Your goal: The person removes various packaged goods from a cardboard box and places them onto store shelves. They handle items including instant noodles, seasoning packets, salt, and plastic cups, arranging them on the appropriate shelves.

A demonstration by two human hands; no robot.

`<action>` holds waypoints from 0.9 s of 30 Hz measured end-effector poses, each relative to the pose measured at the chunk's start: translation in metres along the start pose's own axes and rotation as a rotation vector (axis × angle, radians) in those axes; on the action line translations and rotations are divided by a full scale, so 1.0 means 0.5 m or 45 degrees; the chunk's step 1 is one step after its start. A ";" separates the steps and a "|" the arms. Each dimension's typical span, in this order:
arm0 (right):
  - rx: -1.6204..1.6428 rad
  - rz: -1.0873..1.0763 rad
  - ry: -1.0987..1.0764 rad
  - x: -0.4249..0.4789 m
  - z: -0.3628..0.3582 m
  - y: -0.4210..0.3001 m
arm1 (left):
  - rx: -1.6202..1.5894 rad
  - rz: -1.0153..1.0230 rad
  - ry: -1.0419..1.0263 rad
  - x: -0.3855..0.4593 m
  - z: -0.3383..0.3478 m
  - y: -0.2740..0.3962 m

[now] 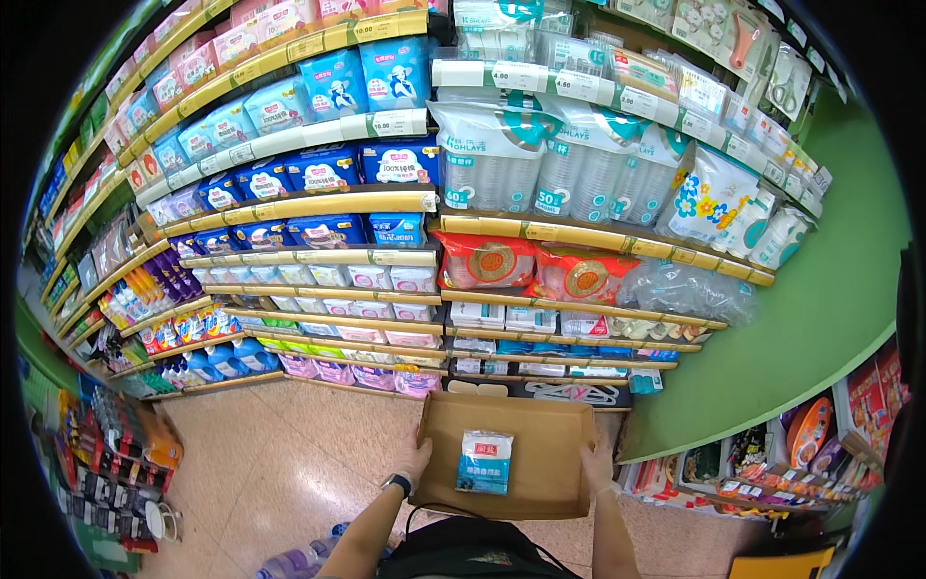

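Note:
A shallow, open cardboard tray (539,434) is held level in front of my body, between both hands. My left hand (414,457) grips its left side, with a dark watch on the wrist. My right hand (597,463) holds the right side. Both hands seem to wear thin, clear gloves. On the tray's bottom lies one blue and white plastic packet (483,463) with a red patch and writing. A thin black cord (452,506) runs by the tray's near edge.
Store shelves ahead hold packs of plastic cups (492,159), red bags (486,262) and blue sanitary pad packs (325,168). Detergent bottles (249,354) stand low at left. Large plastic bottles (293,559) are on the tiled floor. A green wall panel (817,304) and boxed goods are at right.

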State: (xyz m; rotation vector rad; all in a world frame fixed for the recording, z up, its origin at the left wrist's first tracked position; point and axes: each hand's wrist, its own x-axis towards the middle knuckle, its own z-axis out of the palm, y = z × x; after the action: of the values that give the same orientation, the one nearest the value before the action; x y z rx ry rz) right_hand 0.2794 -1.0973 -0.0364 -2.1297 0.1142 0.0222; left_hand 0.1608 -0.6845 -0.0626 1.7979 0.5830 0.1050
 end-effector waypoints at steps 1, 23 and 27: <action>-0.218 -0.013 0.040 0.017 -0.009 -0.055 | 0.211 0.068 0.098 -0.005 0.000 0.023; -0.153 -1.728 0.566 0.379 -0.192 -1.069 | 0.734 1.941 0.612 0.260 -0.127 1.148; -0.206 -1.671 0.572 0.435 -0.239 -1.119 | 0.853 1.941 0.780 0.284 -0.132 1.182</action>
State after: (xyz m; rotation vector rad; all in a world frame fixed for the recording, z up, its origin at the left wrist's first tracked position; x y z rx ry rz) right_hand 0.5434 -0.9186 0.4865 -1.9523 -1.0429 -1.2266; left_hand 0.4570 -0.6779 0.4720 2.4785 -0.5670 1.6809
